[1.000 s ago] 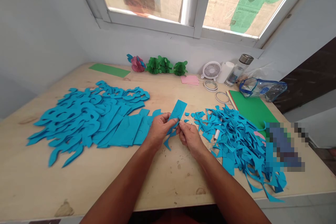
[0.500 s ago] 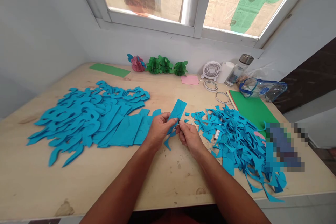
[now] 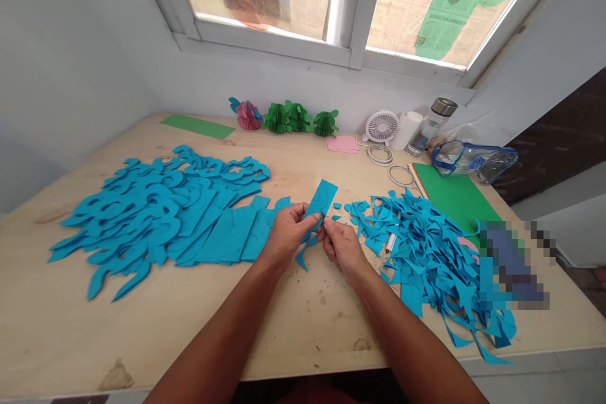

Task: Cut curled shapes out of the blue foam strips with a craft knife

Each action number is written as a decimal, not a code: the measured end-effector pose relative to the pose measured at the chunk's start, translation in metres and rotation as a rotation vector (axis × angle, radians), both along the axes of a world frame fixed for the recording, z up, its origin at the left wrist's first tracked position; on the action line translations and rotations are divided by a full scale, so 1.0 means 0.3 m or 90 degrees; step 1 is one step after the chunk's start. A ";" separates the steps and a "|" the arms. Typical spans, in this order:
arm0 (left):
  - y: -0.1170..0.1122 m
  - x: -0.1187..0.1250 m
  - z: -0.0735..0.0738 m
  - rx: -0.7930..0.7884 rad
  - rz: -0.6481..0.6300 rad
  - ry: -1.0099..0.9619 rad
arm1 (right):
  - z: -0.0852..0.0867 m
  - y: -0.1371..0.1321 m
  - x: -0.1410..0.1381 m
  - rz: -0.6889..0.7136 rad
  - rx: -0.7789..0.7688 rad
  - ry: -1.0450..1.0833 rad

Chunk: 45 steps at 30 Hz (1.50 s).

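My left hand is closed on a blue paper rectangle, thumb on top and fingers beneath. Faint curved lines mark the paper, which tilts up and away above the table. At its lower right edge my right hand is closed in a pinch; what sits between those fingers is hidden. To the left lie blue paper rectangles in an overlapping row, beside a heap of curved blue cut-outs. Blue paper scraps are piled on the right, and a few small bits lie just past my hands.
A white marker lies among the scraps. Green sheets, tape rolls, a small fan, a bottle and a clear pouch stand or lie back right. Green paper ornaments line the wall.
The blue paper in my left hand has shifted very slightly to the right. Both hands keep nearly the same place and grip.
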<state>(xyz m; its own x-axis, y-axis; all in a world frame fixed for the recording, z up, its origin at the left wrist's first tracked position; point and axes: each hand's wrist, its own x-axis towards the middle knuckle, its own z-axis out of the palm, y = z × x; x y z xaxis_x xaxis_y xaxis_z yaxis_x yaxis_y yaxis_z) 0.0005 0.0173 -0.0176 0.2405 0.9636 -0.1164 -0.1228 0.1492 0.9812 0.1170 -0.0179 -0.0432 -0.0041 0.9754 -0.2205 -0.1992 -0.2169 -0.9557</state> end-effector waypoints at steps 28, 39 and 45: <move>0.012 -0.023 0.012 -0.015 -0.009 0.001 | 0.014 0.003 0.013 0.032 0.006 -0.069; 0.022 -0.028 0.002 -0.019 0.028 -0.005 | -0.020 0.011 0.016 0.012 0.016 -0.084; 0.015 -0.031 0.020 -0.091 -0.006 -0.081 | 0.015 0.002 0.012 -0.001 0.032 -0.038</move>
<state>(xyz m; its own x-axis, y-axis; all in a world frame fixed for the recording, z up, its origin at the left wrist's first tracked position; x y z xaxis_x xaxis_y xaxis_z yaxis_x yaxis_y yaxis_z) -0.0089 0.0218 -0.0116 0.2703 0.9372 -0.2204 -0.2425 0.2879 0.9264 0.1205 -0.0174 -0.0388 0.0091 0.9852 -0.1714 -0.1412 -0.1684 -0.9756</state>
